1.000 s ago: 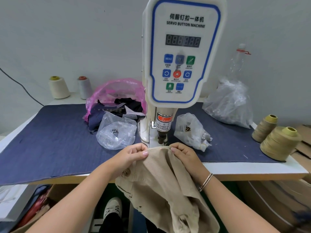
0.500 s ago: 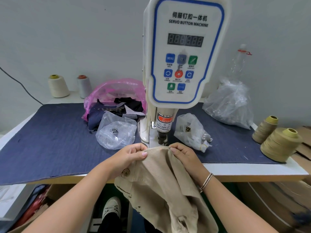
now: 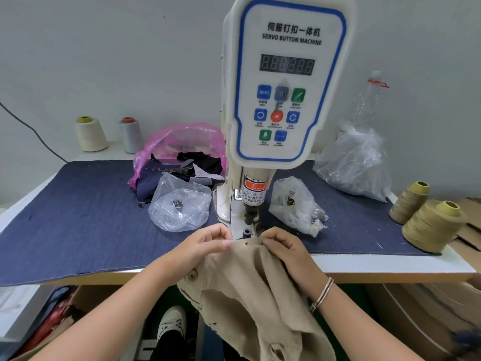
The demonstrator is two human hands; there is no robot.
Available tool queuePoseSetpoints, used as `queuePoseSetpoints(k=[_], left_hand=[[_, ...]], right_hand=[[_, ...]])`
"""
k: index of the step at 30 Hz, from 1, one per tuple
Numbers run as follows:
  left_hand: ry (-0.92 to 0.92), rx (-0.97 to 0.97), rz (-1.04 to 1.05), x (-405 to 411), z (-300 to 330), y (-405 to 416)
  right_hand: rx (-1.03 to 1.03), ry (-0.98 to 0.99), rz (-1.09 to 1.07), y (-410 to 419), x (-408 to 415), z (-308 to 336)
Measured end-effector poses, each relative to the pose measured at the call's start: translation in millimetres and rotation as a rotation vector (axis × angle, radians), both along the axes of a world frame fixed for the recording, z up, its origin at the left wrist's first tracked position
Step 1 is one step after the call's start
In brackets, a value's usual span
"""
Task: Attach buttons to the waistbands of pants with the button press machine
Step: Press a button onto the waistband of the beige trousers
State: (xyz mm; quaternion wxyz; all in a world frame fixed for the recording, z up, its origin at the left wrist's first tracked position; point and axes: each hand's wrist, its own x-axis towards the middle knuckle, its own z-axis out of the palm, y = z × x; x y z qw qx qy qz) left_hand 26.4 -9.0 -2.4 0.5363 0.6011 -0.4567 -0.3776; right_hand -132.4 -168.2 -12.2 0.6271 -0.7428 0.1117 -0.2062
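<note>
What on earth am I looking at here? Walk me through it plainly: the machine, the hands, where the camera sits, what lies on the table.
The camera sits on the person's head and looks forward and down, so the two arms reaching in belong to the wearer. The tall white unit is a servo button machine, with a control panel on its face and a press post below it that carries a finger-warning label. The left hand and the right hand each pinch the top edge of tan pants, holding the waistband just in front of the press. A small metal stud shows on that edge between the hands. The table is covered by a dark blue cloth. On it lie clear plastic bags of small parts and a pink bag of fabric scraps; thread cones stand at the table's edges.
</note>
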Motion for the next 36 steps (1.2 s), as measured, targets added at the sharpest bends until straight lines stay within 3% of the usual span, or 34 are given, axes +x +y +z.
queuePoseSetpoints(k=[3,7,10,13,18,22,25,30,33,36], left_hand=[[0.153,-0.111,0.107,-3.7,9.1,4.2],[0.350,-0.269,0.039,-8.6,38.0,9.1],[0.384,-0.346,0.055,-5.2,61.0,11.6],[0.420,-0.373,0.125,-2.1,72.8,10.9],[0.504,-0.379,0.171,-2.6,72.8,17.4],[0.509,-0.369,0.202,1.8,71.8,35.7],[0.586,-0.440,0.136,0.6,76.0,43.1],[0.782,-0.610,-0.111,-4.1,85.9,35.7],[0.712,-0.598,-0.065,7.3,89.7,35.2],[0.497,-0.357,0.106,32.6,83.7,48.7]], right_hand=[[0.016,-0.026,0.059,14.2,-8.7,5.7],[0.000,0.059,-0.010,20.7,-26.6,3.6],[0.003,0.204,-0.062,19.8,-36.7,2.2],[-0.062,0.263,0.040,25.1,-34.7,12.7],[-0.007,0.265,0.269,42.4,-21.4,29.5],[0.138,0.172,0.242,49.5,-13.3,39.6],[0.083,0.222,0.239,56.0,-7.0,32.9],[0.106,0.245,0.418,80.7,9.5,23.1],[0.169,0.212,0.488,88.0,13.9,28.4],[0.354,0.104,0.408,82.3,10.3,42.7]])
